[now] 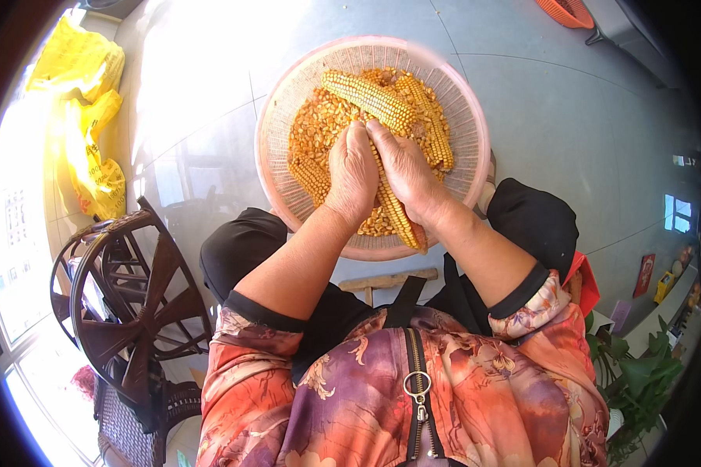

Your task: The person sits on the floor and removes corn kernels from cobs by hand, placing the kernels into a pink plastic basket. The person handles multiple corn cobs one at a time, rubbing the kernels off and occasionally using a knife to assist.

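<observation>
A round pink plastic basket stands in front of my knees, holding loose corn kernels and several ears of corn. Over it, both of my hands close around one ear of dried yellow corn, its lower end pointing towards me. My left hand is on its left side and my right hand on its right, thumbs side by side at the upper end. Another whole ear lies just beyond my thumbs. More ears rest at the basket's right and lower left. My palms and most fingertips are hidden.
A dark rattan chair or stand is at the left, with yellow plastic bags on the floor beyond. A leafy plant is at the lower right. An orange basket sits at the top right. A wooden bar lies between my legs.
</observation>
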Demonstrator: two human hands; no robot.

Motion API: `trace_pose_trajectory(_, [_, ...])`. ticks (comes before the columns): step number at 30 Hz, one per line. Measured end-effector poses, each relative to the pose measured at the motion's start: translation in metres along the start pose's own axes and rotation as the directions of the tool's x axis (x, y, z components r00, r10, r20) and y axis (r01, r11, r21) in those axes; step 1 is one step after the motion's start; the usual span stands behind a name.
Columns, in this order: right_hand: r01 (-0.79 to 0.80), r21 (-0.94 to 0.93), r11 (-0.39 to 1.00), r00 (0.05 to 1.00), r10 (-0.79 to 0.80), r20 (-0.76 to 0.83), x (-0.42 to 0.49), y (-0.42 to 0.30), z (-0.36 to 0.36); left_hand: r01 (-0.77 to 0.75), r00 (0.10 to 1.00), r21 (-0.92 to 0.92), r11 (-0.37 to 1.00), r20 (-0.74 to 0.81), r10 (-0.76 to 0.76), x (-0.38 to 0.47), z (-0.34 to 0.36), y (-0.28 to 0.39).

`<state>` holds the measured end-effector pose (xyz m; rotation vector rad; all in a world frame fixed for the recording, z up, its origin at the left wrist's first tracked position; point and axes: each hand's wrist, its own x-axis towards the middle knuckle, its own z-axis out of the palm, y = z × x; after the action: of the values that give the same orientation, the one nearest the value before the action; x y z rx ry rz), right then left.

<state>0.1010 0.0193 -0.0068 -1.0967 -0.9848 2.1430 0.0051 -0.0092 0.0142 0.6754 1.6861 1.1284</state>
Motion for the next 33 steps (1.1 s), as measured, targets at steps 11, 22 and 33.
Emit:
trace_pose_trajectory(11, [0.142, -0.369, 0.918, 0.99, -0.124, 0.072, -0.002, -0.005, 0.005, 0.207, 0.976, -0.499, 0.841, 0.049, -0.212, 0.026, -0.016, 0.01])
trace_pose_trajectory(22, [0.167, -0.562, 0.81, 0.984, -0.174, 0.042, -0.006, -0.001, 0.008, 0.047, 0.992, -0.52, 0.853, -0.078, -0.102, 0.037, -0.016, -0.03])
trace_pose_trajectory(33, [0.291, -0.489, 0.822, 0.957, -0.246, 0.155, -0.012, -0.011, 0.013, -0.009, 0.999, -0.448, 0.894, -0.05, -0.015, 0.03, -0.021, -0.002])
